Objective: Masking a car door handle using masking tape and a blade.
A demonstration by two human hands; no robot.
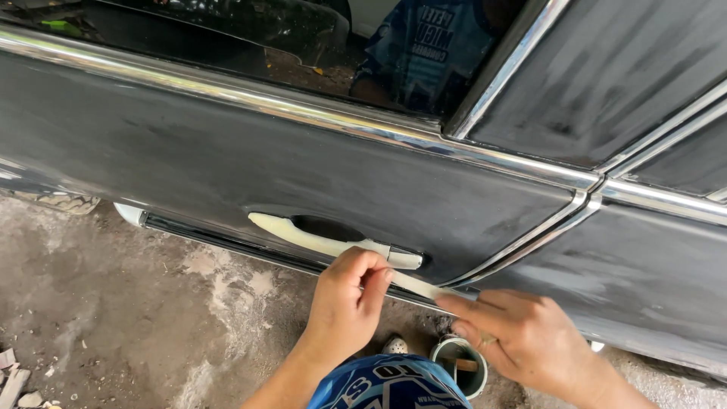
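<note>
The left hand (344, 299) pinches one end of a pale tape strip (415, 285) between thumb and curled fingers, right under the near end of the door handle (326, 238). The right hand (515, 333) holds the strip's other end, its forefinger and thumb stretched out flat and pressed together on it, so the strip runs taut between the two hands, slanting down to the right. The strip lies just below the handle and close against the door (227, 167); whether it touches the panel cannot be told.

The handle is already wrapped in the same pale tape, from its pointed left tip to the cap at the right, with a dark recess behind it. The door is dull black with grey sanding marks. A chrome strip (303, 110) runs along its top edge under the window (303, 38), and further chrome trim curves down to the right of the handle, where the next panel (644, 257) begins.

Below the hands, on the rough concrete floor (113, 303), stands a small round can (462, 363) with a stick in it, just left of the right wrist. A blue printed sleeve (386, 386) shows at the near edge. Bits of rubble (15, 379) lie at the far left.
</note>
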